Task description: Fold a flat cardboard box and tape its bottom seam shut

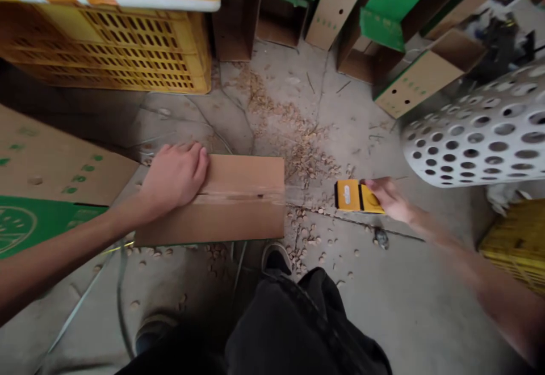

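Note:
A brown cardboard box (242,219) stands on the floor in front of me, with clear tape along the seam of its top. My left hand (176,173) presses down on the box's left part, its fingers bent at the far edge. To the right of the box, my right hand (389,196) is closed around a yellow tape dispenser (348,195) with black parts. A clear strip of tape (304,194) stretches through the air from the box's right end to the dispenser. My right fingers are partly hidden behind the dispenser.
Yellow plastic crates (187,51) stand at the upper left. Several open cardboard boxes (336,9) line the back. A white perforated basket (477,137) is on the right. Small cardboard discs (304,142) litter the floor, and a printed box (63,159) lies left.

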Tool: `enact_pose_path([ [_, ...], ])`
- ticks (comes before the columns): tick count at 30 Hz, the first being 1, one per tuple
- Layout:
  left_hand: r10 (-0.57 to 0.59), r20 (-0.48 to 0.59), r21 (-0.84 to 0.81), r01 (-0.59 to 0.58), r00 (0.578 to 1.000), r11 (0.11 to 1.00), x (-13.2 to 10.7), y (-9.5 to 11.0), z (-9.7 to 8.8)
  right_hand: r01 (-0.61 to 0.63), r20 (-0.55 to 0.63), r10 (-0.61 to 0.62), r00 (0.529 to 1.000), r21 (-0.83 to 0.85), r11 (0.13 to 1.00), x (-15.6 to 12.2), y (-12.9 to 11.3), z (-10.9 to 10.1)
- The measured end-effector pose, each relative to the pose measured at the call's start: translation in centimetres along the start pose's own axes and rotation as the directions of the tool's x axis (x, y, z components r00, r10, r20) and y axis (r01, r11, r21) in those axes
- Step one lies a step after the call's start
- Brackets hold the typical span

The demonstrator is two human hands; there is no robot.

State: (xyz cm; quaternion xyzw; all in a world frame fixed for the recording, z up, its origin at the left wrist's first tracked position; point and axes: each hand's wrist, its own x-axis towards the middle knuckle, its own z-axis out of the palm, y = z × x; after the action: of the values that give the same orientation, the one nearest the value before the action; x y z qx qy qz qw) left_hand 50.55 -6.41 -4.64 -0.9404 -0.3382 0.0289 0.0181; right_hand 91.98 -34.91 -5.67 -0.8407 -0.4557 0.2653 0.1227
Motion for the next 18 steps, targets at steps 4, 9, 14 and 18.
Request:
enact_pose_path([
  [4, 0.0, 0.047, 0.066, -0.003, 0.999, 0.998, 0.0, 0.0, -0.1, 0.088, 0.077, -0.078, 0.994, -0.146, 0.985, 0.2, -1.1, 1.5],
  [9, -0.009, 0.065, 0.094, 0.003, 0.998, 0.996, 0.0, 0.0, -0.2, 0.145, 0.208, -0.082, 0.975, -0.308, 0.94, 0.2, -5.3, 3.6],
  [14, -0.022, 0.04, 0.093, 0.018, 0.999, 0.995, 0.0, 0.1, 0.0, 0.136, 0.249, -0.019, 0.968, -0.459, 0.878, 1.0, -12.0, 5.8],
  [18, -0.037, 0.036, 0.126, 0.032, 0.999, 0.992, -0.1, 0.2, 0.0, 0.113, 0.209, -0.063, 0.976, -0.234, 0.966, 3.0, -16.1, 8.8],
])
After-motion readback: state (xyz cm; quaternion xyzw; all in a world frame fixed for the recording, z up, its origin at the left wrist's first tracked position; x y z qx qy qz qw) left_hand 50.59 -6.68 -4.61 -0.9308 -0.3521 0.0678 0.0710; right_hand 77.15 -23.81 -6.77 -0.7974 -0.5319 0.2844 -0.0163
